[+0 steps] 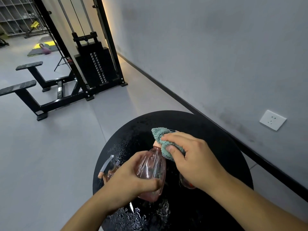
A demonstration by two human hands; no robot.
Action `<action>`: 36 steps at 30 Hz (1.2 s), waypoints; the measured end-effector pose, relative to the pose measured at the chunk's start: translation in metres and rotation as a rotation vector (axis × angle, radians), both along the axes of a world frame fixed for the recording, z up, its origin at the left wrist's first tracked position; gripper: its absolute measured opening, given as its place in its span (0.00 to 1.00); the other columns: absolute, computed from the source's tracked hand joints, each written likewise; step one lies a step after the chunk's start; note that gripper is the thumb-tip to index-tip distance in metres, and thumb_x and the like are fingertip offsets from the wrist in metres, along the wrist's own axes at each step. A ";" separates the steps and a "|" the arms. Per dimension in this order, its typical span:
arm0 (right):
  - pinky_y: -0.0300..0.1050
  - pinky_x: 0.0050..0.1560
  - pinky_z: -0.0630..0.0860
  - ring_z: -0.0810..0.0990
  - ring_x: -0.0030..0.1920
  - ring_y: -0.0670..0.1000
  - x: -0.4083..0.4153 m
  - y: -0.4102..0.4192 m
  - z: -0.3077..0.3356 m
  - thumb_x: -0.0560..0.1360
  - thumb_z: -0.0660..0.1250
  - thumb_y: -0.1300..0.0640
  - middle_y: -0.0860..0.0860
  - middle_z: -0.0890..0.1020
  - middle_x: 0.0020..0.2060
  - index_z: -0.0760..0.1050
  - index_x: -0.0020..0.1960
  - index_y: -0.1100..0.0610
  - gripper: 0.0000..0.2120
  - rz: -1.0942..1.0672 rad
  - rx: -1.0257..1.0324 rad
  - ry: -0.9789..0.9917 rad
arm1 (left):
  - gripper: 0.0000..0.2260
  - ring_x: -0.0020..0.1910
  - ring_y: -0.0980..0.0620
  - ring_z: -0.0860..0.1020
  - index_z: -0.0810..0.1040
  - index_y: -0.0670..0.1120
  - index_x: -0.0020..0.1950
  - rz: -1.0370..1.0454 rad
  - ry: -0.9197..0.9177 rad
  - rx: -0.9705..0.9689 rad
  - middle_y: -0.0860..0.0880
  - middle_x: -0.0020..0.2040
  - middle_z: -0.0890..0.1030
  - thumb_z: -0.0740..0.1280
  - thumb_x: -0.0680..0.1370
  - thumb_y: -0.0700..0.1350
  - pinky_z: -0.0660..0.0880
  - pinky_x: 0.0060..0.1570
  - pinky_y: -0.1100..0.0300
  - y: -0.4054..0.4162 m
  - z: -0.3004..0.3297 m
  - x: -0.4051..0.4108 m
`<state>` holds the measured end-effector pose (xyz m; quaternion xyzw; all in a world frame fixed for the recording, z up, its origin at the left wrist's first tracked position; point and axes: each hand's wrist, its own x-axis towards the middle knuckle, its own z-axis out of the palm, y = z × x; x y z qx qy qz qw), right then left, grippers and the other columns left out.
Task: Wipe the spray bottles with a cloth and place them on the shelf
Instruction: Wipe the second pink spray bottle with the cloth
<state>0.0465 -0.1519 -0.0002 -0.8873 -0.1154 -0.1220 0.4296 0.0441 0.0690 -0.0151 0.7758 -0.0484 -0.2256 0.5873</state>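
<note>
My left hand [131, 177] grips the body of a clear pink spray bottle [152, 169] above a round black table [208, 130]. My right hand [191, 157] holds a teal cloth [162, 139] wrapped over the bottle's neck and spray head, which the cloth hides. A second pink spray bottle [109, 170] with a grey trigger lies on the table behind my left hand. Under my right wrist a third reddish bottle [187, 185] shows only in part.
Water drops cover the tabletop [140, 215]. A grey wall with a white socket [272, 120] runs along the right. A black cable weight machine [93, 64] and its benches [25, 87] stand on the grey floor to the left. Shelving [18, 14] shows far back.
</note>
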 end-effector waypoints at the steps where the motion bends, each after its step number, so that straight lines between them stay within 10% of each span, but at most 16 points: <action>1: 0.18 0.58 0.64 0.71 0.59 0.24 0.000 -0.001 0.001 0.81 0.69 0.59 0.35 0.80 0.58 0.82 0.64 0.47 0.14 0.023 -0.001 0.018 | 0.31 0.51 0.43 0.88 0.77 0.56 0.67 0.002 -0.019 0.025 0.47 0.56 0.87 0.81 0.70 0.33 0.85 0.53 0.46 0.001 -0.001 0.000; 10: 0.23 0.51 0.74 0.81 0.56 0.34 0.005 -0.023 0.015 0.80 0.70 0.60 0.40 0.84 0.56 0.83 0.63 0.49 0.13 -0.193 0.211 -0.082 | 0.39 0.49 0.46 0.88 0.75 0.65 0.64 0.093 -0.257 0.079 0.53 0.56 0.85 0.82 0.66 0.30 0.86 0.43 0.51 0.009 0.000 0.004; 16: 0.28 0.51 0.78 0.83 0.53 0.36 0.009 -0.031 0.021 0.80 0.70 0.57 0.39 0.85 0.54 0.83 0.63 0.47 0.13 -0.274 0.300 -0.060 | 0.41 0.54 0.46 0.87 0.72 0.62 0.71 0.030 -0.326 0.128 0.51 0.61 0.84 0.84 0.66 0.36 0.85 0.52 0.52 0.004 -0.004 -0.001; 36: 0.27 0.62 0.73 0.77 0.61 0.34 0.003 -0.026 0.025 0.80 0.68 0.64 0.38 0.82 0.59 0.83 0.63 0.50 0.16 -0.103 0.067 -0.161 | 0.41 0.60 0.65 0.80 0.70 0.66 0.70 0.034 -0.591 0.312 0.66 0.63 0.78 0.84 0.64 0.43 0.76 0.48 0.74 0.002 -0.004 -0.005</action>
